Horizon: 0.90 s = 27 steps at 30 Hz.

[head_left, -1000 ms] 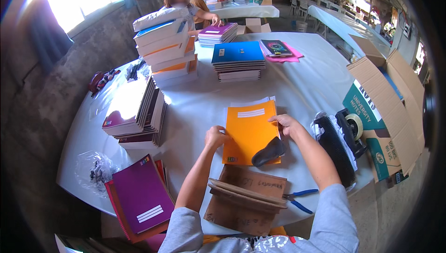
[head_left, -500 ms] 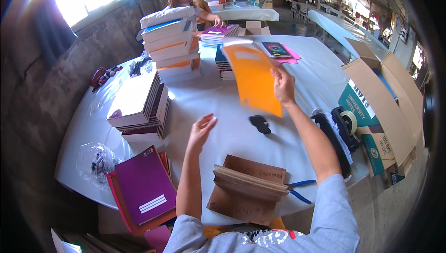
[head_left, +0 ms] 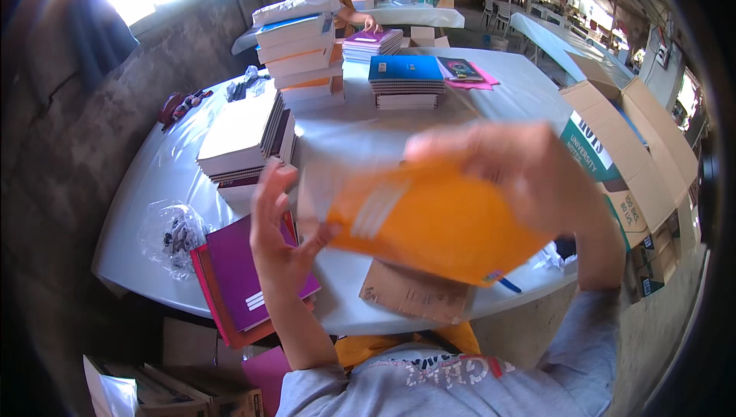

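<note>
My right hand (head_left: 510, 168), blurred by motion, grips an orange notebook (head_left: 452, 221) by its upper edge. The notebook is tilted over the table, with white label lines near its left end. My left hand (head_left: 280, 221) is at that left end, fingers apart and thumb by the notebook's lower corner. Below the notebook is a folded piece of brown cardboard (head_left: 414, 293), partly covered. A purple notebook (head_left: 238, 275) lies on red and orange ones at the table's near left edge, beside my left forearm.
Spiral notebooks form a white stack (head_left: 241, 137) at left and a blue-topped stack (head_left: 406, 69) farther back. Behind stands a tall pile of packs (head_left: 303, 57). A person touches purple notebooks (head_left: 373, 41). An open carton (head_left: 644, 164) is at right; a clear plastic bag (head_left: 175, 239) lies left.
My right hand has brought the orange notebook nearer and turned it sideways. My left hand has moved left, to the notebook's end. The blue-topped stack now shows fully.
</note>
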Each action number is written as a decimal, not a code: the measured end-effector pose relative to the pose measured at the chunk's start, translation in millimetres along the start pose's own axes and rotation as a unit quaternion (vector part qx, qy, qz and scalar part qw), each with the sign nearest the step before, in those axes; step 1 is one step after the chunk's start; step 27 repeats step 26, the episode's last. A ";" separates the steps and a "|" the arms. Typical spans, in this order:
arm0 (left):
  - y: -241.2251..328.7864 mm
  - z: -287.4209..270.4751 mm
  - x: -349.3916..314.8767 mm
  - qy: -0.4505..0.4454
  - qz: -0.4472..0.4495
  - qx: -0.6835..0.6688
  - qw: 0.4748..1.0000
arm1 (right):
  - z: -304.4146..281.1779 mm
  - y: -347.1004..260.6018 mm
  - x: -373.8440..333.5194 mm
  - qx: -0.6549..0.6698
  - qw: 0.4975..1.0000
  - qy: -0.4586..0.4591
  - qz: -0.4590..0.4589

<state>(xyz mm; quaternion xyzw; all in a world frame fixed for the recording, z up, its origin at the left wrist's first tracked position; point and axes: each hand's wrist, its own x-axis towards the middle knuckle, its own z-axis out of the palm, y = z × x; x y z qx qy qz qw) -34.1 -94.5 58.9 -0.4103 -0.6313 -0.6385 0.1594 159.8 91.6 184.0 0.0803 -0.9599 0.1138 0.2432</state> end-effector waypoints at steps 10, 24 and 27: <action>-65.9 29.9 -143.5 -0.165 -0.302 -0.308 0.887 | 111.5 -39.2 -71.6 -0.207 0.969 -0.114 0.075; -69.0 46.1 -152.7 -0.154 -0.287 -0.294 0.899 | 197.0 -22.6 -207.8 0.262 0.828 0.306 0.389; -82.1 49.0 -154.3 -0.205 -0.250 -0.280 0.904 | 212.8 -15.1 -217.8 0.354 0.798 0.260 0.413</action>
